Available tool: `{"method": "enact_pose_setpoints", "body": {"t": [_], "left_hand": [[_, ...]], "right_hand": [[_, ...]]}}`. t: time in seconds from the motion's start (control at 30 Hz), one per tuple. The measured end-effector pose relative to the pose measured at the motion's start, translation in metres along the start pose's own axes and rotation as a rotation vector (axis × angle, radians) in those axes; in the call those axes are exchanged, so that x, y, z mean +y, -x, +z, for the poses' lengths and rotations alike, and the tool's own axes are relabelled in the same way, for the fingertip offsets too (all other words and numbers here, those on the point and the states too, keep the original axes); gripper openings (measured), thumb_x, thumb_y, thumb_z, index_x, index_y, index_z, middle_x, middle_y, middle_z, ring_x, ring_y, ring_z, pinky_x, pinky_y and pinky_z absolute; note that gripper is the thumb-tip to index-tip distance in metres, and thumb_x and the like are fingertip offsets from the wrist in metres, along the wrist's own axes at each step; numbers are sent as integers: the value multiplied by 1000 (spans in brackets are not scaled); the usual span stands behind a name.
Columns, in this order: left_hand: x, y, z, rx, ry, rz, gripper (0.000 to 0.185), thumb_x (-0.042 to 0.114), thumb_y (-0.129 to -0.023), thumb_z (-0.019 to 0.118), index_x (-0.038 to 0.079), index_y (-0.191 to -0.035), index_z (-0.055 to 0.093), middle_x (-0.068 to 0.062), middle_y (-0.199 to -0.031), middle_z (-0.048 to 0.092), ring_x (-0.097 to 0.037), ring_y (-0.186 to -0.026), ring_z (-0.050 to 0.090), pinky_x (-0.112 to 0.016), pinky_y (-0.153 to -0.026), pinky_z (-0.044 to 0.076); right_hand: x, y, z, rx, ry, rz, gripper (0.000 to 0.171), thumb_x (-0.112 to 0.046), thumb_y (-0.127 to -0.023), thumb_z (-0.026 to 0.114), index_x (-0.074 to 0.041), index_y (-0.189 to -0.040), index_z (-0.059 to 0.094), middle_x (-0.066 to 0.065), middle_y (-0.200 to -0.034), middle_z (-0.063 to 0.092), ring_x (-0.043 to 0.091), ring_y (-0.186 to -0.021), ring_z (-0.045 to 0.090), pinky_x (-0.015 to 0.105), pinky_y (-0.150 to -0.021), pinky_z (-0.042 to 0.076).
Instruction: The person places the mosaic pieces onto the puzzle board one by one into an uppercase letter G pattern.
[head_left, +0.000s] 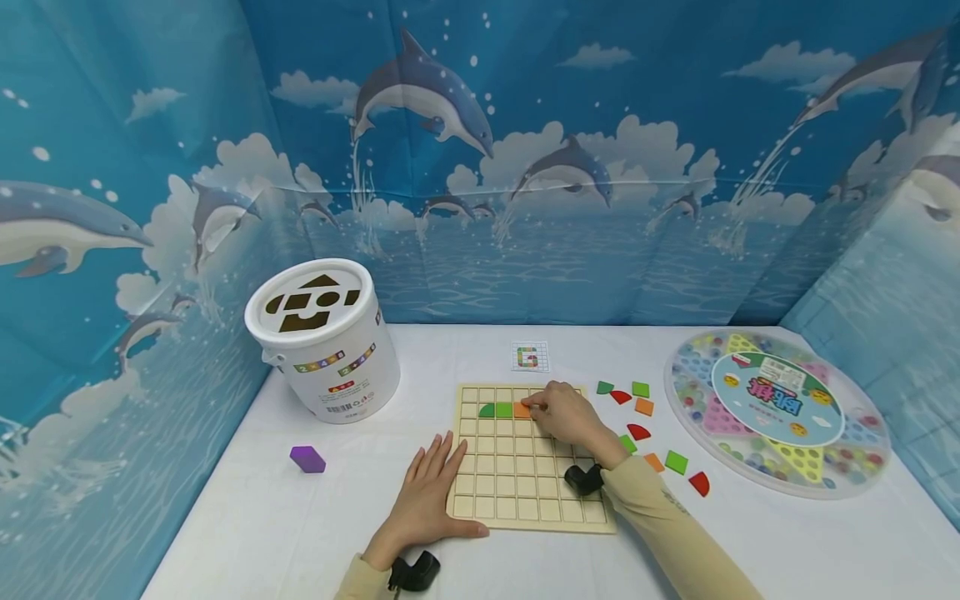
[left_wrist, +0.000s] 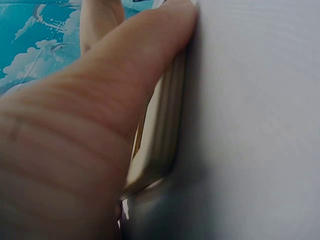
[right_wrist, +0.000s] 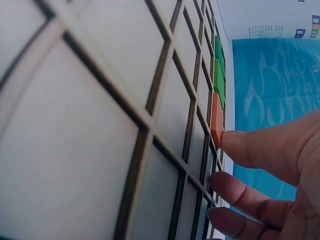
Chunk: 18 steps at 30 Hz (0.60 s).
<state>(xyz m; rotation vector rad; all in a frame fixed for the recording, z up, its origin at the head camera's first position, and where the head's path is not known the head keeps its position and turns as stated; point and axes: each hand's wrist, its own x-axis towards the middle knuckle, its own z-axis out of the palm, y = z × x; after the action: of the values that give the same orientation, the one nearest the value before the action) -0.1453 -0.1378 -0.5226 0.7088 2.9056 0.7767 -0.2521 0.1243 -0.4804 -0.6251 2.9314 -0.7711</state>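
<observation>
Orange and thin, a square tile [head_left: 521, 409] is being touched by the right hand [head_left: 567, 414] in a far row of the grid board [head_left: 505, 485], beside a green square [head_left: 504, 410] and a round-sided green piece [head_left: 487, 411]. The right fingers are being held partly bent, with the thumb tip set at the tile's edge; whether a pinch is being made cannot be told. At the board's near left corner, the left hand [head_left: 431, 497] is being spread with straight fingers, nothing being gripped.

By an uneven push, the tile might be tipped onto a ridge rather than seated flat, or its green neighbour nudged. Under a tug from the left hand, the board could be slid over the smooth-looking white tabletop [head_left: 225, 525]. By the right sleeve [head_left: 663, 521], flat loose pieces right of the board, such as a red quarter-round [head_left: 700, 484], might be swept aside. Pale, wood-like ridges are being shown dividing the board into shallow square cells.
</observation>
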Motion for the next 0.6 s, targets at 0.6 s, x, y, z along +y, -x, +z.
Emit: {"method": "enact_pose_setpoints", "body": {"t": [0.6], "left_hand": [[-3, -1, 3, 1, -4, -2, 119, 73, -64, 68, 8, -152, 21, -13, -157, 10, -30, -143, 4, -49, -111, 2]], "right_hand": [[27, 12, -24, 114, -94, 71, 19, -19, -91, 64, -8, -105, 72, 2, -84, 63, 12, -57, 49, 29, -47, 39]]}}
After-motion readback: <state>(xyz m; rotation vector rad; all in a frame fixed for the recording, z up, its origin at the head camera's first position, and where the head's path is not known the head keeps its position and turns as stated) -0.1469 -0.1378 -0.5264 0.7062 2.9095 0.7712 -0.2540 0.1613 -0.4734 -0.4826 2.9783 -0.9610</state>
